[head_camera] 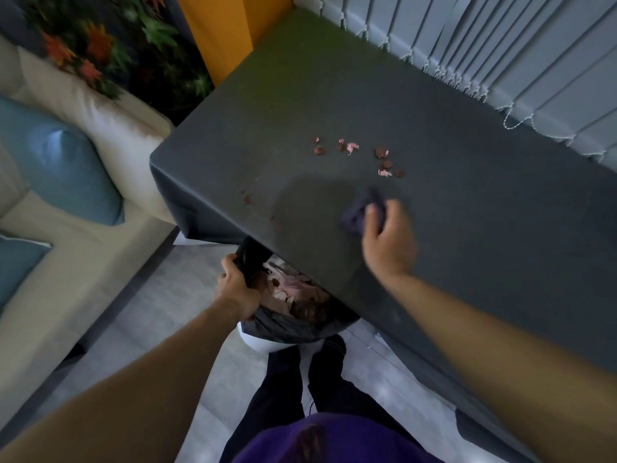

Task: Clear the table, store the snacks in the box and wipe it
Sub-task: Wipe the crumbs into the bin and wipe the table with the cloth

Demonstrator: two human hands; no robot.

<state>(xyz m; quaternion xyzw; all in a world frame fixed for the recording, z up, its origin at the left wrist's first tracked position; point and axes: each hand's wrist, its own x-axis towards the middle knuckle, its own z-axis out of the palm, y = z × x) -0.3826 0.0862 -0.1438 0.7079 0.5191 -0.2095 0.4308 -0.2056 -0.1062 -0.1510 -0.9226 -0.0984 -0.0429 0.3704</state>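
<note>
My right hand [387, 238] grips a dark purple cloth [359, 212] pressed on the grey tablecloth of the table [484, 228]. Beyond the cloth lie several brown crumbs and pink wrapper scraps [384, 158]. A few faint brown smears [247, 198] mark the cloth near the table's left corner. My left hand [237, 286] grips the rim of a white bin [267, 342] lined with a black bag, held just under the table's near edge. The bin holds pink wrappers and brown bits [293, 292]. No snack box is in view.
A cream sofa [110, 135] with blue cushions [63, 162] stands at the left. Grey vertical blinds [500, 55] hang behind the table. An orange panel [217, 31] stands at the table's far corner. My legs [300, 379] stand on a pale grey floor.
</note>
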